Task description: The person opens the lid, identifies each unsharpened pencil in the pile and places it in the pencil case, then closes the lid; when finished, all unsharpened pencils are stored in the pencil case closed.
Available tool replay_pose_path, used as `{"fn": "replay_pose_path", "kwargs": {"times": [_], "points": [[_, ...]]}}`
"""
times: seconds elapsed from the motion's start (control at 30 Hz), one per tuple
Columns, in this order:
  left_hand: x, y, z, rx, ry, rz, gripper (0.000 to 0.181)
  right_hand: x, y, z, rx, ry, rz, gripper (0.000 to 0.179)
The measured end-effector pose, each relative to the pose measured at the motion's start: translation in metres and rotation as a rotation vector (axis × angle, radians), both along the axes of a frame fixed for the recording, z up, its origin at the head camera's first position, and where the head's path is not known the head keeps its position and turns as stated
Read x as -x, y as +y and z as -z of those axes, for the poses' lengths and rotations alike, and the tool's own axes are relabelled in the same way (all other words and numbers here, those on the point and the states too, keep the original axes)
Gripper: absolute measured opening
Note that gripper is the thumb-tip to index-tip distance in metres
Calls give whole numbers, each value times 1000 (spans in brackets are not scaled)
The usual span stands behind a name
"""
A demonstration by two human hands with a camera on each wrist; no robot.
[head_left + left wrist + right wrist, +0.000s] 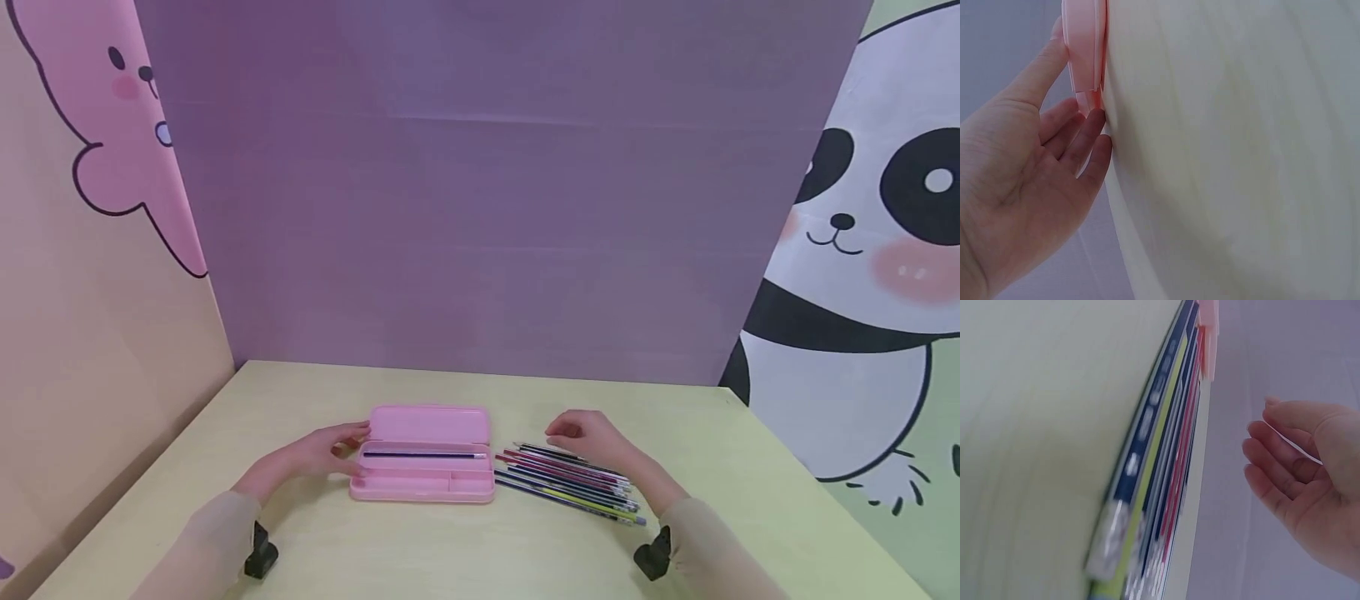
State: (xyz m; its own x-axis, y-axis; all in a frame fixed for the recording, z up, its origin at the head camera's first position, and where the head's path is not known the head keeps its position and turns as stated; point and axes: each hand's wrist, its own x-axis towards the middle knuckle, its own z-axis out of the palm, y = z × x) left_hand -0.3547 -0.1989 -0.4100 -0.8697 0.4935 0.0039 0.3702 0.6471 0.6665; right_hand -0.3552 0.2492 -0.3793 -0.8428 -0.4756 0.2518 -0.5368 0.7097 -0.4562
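Observation:
A pink pencil case (422,485) lies with its lid (429,423) folded back, and one dark pencil (423,456) rests in its rear compartment. At the case's left end is my left hand (333,450), thumb touching the case's side and the other fingers loosely bent around its corner. Right of the case, several pencils (566,479) in dark blue, red and yellow-green lie side by side at a slant. Over the far side of these pencils hovers my right hand (592,437), fingers loosely bent and holding nothing.
The pale wooden table (420,550) meets a purple panel (480,250) at its back edge. A pink cartoon wall (90,167) stands at the left, a panda picture (862,275) at the right. Each wrist wears a small black device (261,552).

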Motion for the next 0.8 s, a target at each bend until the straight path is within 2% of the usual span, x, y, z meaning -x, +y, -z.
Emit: {"fn": "replay_pose_path", "kwargs": {"times": [0.33,0.63,0.8], "points": [[-2,-7,1,4,0,-4,83,-5,24,-2,-31,32,38,15],[-1,-5,-2,2,-22,11,82,-14,39,3,-55,-4,62,16],[-1,-7,0,-2,-27,14,82,-15,44,7,-66,-30,62,16]]}}
